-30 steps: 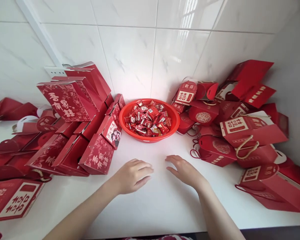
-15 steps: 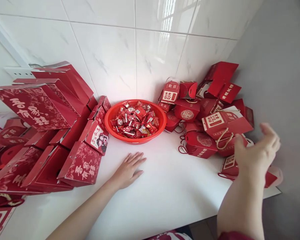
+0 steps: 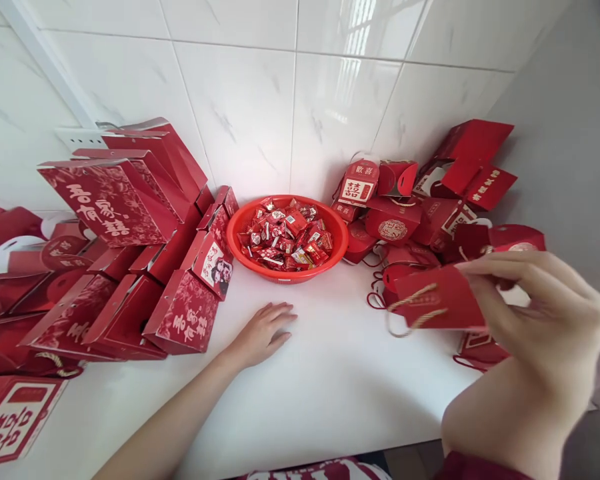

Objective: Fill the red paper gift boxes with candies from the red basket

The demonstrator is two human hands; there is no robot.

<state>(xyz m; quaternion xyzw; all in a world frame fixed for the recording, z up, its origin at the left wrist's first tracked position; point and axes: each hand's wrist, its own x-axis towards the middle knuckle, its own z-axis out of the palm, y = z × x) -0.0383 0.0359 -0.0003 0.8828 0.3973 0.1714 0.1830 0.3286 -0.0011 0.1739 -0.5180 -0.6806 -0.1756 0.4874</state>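
red box (image 3: 454, 293) is now pinched by the right hand (image 3: 545, 317), empty before, and juts left of it, gold cord (image 3: 414, 297) dangling; left hand (image 3: 264, 335) lies spread on the tabletop (image 3: 330, 393).

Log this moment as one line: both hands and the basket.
right hand: pinching gold-corded red box | left hand: palm down on white table | red basket: holding wrapped candies

You're indoors, at a white counter (image 3: 325, 393) against glossy wall tiles (image 3: 235, 107) with a socket strip (image 3: 77, 139). Whether it's a home or workroom, you cannot tell.
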